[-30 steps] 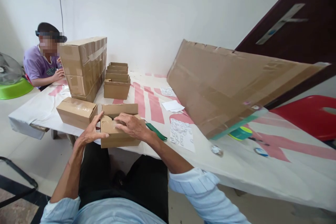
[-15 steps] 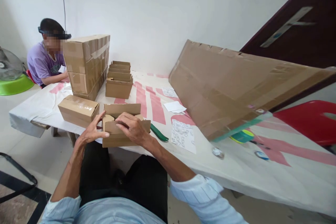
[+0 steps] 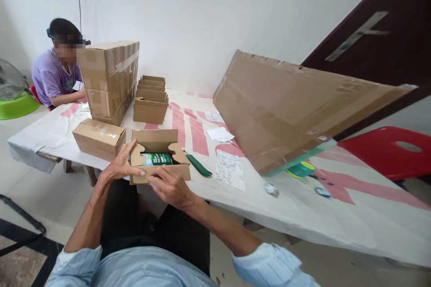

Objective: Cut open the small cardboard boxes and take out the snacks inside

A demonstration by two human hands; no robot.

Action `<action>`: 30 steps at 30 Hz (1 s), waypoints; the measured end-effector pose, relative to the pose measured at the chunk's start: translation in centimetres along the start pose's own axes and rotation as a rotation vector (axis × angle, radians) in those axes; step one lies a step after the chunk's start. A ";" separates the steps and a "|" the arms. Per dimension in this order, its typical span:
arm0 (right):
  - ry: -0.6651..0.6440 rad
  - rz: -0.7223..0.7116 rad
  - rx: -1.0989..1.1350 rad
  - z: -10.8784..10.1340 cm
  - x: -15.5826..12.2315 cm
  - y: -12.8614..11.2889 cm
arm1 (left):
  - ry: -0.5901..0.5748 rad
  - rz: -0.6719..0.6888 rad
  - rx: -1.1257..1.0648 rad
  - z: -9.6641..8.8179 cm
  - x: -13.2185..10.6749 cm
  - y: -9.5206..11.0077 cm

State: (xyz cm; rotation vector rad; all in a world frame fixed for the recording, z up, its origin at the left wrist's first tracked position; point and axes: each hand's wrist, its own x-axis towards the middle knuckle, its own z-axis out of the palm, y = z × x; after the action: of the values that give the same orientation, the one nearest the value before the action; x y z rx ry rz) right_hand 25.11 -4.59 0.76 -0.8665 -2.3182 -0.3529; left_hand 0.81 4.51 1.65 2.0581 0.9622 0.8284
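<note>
single cam, worn on my head, facing forward and down. my shirt (image 3: 158, 269) shows at the bottom edge. left hand (image 3: 123, 163) and right hand (image 3: 173, 188) sit left of center at close range, open box (image 3: 155, 136) between them. lens is above the table (image 3: 296, 213), which runs off lower right. wide view: wall (image 3: 188, 18) across the top, door (image 3: 404, 13) tilted upper right, other person (image 3: 55, 78) far left.

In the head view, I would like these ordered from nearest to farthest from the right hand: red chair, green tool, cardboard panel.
From the right hand:
1. Green tool: on the table, just right.
2. Cardboard panel: farther right, leaning.
3. Red chair: far right.
</note>
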 end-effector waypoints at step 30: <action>-0.820 0.263 0.112 -0.6 7.7 10.0 | -0.025 -0.069 -0.067 -4.8 -0.3 -1.2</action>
State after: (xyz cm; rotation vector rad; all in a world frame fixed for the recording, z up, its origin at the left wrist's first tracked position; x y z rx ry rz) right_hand 27.49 6.46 6.47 -1.4297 -2.8444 0.3099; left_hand -3.54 6.41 3.22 1.9627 0.9735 0.7864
